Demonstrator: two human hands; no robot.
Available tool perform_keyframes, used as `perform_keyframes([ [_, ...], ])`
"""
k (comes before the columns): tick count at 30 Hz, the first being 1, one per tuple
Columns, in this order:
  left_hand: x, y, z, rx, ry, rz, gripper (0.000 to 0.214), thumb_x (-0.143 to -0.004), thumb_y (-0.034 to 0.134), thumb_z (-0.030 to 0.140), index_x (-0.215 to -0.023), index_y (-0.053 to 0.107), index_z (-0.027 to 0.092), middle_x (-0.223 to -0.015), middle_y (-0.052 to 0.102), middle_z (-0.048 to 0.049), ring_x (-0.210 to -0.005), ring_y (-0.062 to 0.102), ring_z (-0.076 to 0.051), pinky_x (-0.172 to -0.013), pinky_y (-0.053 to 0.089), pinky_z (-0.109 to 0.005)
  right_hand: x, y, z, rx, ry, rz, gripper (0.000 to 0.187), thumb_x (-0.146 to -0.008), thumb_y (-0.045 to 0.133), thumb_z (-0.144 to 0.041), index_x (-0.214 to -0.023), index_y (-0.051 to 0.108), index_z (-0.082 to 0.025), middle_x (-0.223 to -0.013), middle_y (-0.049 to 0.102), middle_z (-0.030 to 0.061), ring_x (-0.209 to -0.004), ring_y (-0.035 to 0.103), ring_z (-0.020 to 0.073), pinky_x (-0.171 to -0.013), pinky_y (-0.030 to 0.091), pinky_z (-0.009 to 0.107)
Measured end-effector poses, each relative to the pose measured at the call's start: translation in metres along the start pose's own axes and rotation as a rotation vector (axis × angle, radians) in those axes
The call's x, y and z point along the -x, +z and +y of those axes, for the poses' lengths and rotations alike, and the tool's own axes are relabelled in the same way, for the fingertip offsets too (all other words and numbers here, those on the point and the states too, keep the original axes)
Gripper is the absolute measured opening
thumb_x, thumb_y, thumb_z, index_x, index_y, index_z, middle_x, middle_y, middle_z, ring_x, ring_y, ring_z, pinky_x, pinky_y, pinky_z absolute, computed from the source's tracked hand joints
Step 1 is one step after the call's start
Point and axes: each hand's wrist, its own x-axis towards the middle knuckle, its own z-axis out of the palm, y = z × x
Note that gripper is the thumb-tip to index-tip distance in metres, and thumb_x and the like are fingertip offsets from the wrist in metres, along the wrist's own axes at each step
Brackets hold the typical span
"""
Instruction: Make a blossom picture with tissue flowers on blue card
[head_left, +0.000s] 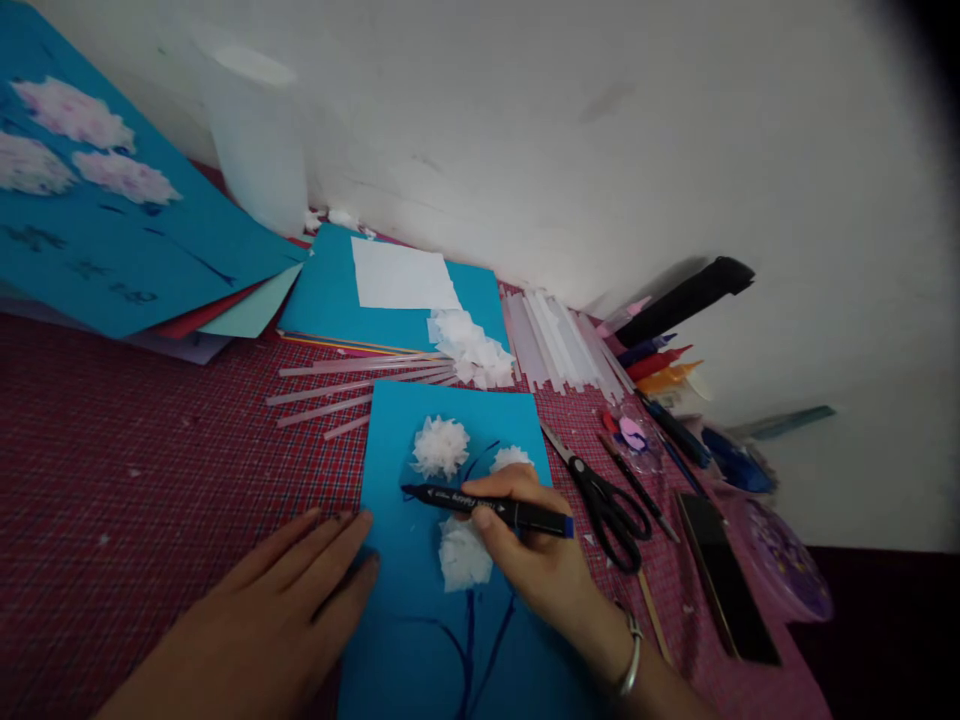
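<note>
A blue sheet of card [397, 570] lies in front of me, with white tissue-paper flowers [440, 446] on it and dark blue stems drawn in its lower part. My right hand [525, 530] grips a black marker [495, 507] with a blue end cap. The marker's tip touches or nearly touches the card, beside a short blue stroke below and left of the top flower. Flat on the cloth, my left hand [300, 580] has its fingers stretched out, the tips at the card's left edge.
Black-handled scissors [600, 500], a paintbrush [637, 485] and a phone [727, 575] lie at the right. Behind the card are glue sticks [562, 335], thin sticks [337, 390] and a white paper [405, 275] on blue sheets. A finished-looking flower card [172, 260] stands at left.
</note>
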Motion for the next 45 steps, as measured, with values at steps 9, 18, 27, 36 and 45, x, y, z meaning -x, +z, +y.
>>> perform_keyframes([
  [9, -0.004, -0.002, 0.002, -0.016, 0.021, 0.032, 0.036, -0.083, 0.045, 0.018, -0.112, 0.064, 0.028, -0.131, 0.061, -0.002, -0.12, 0.053, -0.02, -0.108, 0.032, -0.034, 0.0, 0.001, 0.0, -0.01, -0.058, -0.04, 0.015, -0.079, 0.066, -0.02, -0.091, 0.073, -0.024, -0.073, 0.068, 0.0006, -0.072, 0.06, 0.0175, -0.072, 0.043, 0.037],
  [18, -0.002, -0.002, 0.002, 0.015, 0.01, 0.002, 0.04, -0.084, 0.042, 0.016, -0.116, 0.062, 0.027, -0.137, 0.056, -0.0026, -0.124, 0.051, -0.022, -0.107, 0.033, -0.038, -0.002, 0.0, -0.005, 0.0, -0.06, -0.044, 0.015, -0.079, 0.066, -0.018, -0.091, 0.073, -0.023, -0.073, 0.07, 0.0004, -0.072, 0.061, 0.0172, -0.073, 0.043, 0.038],
  [27, -0.002, -0.01, -0.001, 0.105, -0.013, -0.033, 0.038, -0.084, 0.047, 0.019, -0.118, 0.062, 0.031, -0.138, 0.056, 0.0014, -0.121, 0.053, -0.021, -0.108, 0.03, -0.035, -0.001, 0.0, -0.005, -0.002, -0.077, -0.054, 0.013, -0.08, 0.066, -0.018, -0.091, 0.072, -0.022, -0.075, 0.071, -0.0003, -0.073, 0.063, 0.0165, -0.077, 0.042, 0.039],
  [36, -0.004, -0.012, -0.003, 0.11, -0.004, -0.076, 0.038, -0.087, 0.046, 0.022, -0.122, 0.056, 0.032, -0.141, 0.052, 0.0011, -0.123, 0.053, -0.022, -0.109, 0.029, -0.035, 0.0, 0.0, -0.004, -0.005, -0.067, -0.072, 0.012, -0.082, 0.066, -0.019, -0.092, 0.071, -0.023, -0.074, 0.07, -0.0016, -0.073, 0.063, 0.0156, -0.079, 0.042, 0.039],
  [45, 0.0, -0.013, 0.001, 0.073, 0.022, -0.066, 0.04, -0.088, 0.041, 0.016, -0.125, 0.05, 0.029, -0.145, 0.047, -0.0026, -0.129, 0.047, -0.021, -0.112, 0.025, -0.035, -0.001, 0.001, -0.006, 0.001, -0.061, -0.063, 0.013, -0.081, 0.066, -0.02, -0.093, 0.071, -0.025, -0.077, 0.071, -0.0009, -0.074, 0.063, 0.0164, -0.079, 0.044, 0.04],
])
